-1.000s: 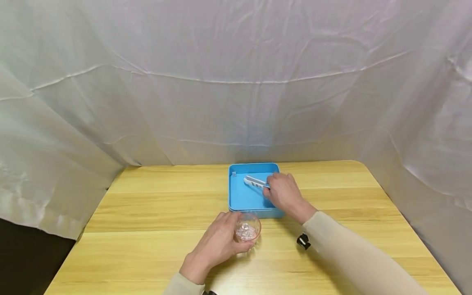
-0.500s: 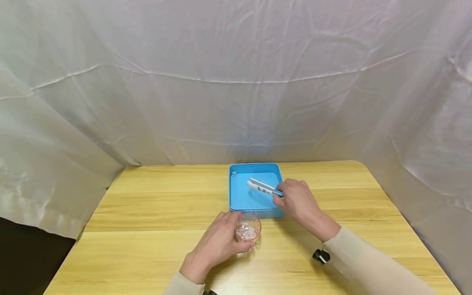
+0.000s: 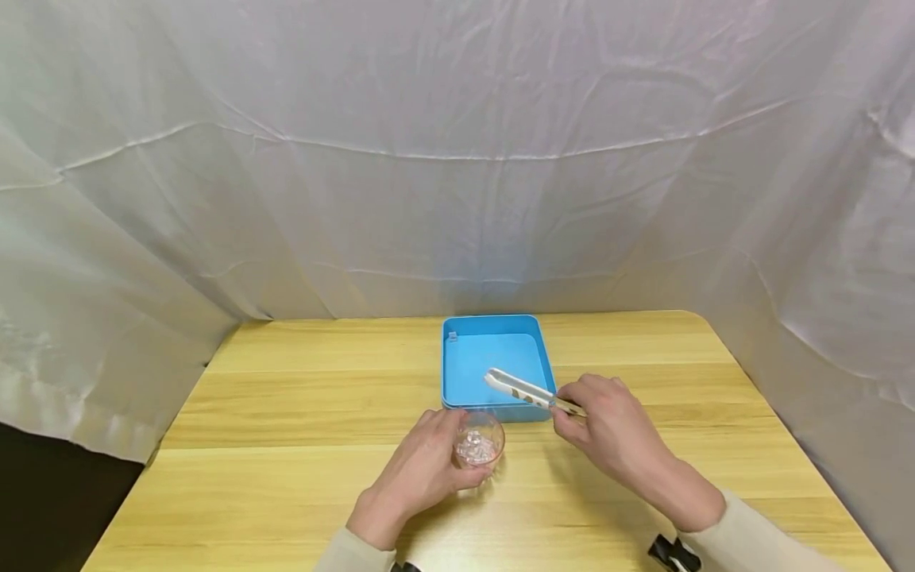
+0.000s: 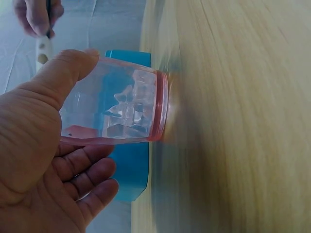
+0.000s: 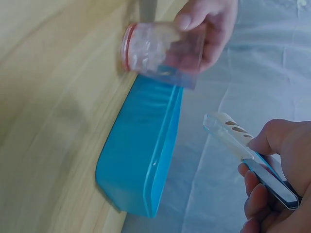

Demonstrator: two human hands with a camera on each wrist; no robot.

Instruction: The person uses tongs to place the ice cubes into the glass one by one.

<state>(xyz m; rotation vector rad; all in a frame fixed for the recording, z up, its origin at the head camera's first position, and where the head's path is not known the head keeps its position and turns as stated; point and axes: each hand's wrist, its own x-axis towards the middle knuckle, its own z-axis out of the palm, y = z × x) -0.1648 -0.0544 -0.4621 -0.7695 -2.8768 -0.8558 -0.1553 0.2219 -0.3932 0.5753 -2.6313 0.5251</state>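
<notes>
My left hand [image 3: 422, 469] grips a clear, pink-tinted cup [image 4: 129, 104] standing upright on the table. Clear ice-like pieces [image 4: 129, 114] lie in the bottom of that cup. In my right hand [image 3: 618, 433] is a pair of white tongs [image 3: 518, 388] with cut-out holes, thumb on one side and fingers on the other. The tongs' tips hang over the near part of a blue square box [image 3: 493, 415], above and behind the cup. I cannot tell whether the tips hold a clear piece. One small clear cube [image 3: 453, 337] sits in the box's far left corner.
The wooden table [image 3: 286, 421] carries the box near its back edge, right behind the cup. Grey-white cloth [image 3: 500, 199] hangs around the back and sides. A black device [image 3: 673, 552] is strapped at the right wrist.
My right hand has drawn the tongs toward me and to the right, from inside the box to over its near right rim. The left hand and cup have stayed put.
</notes>
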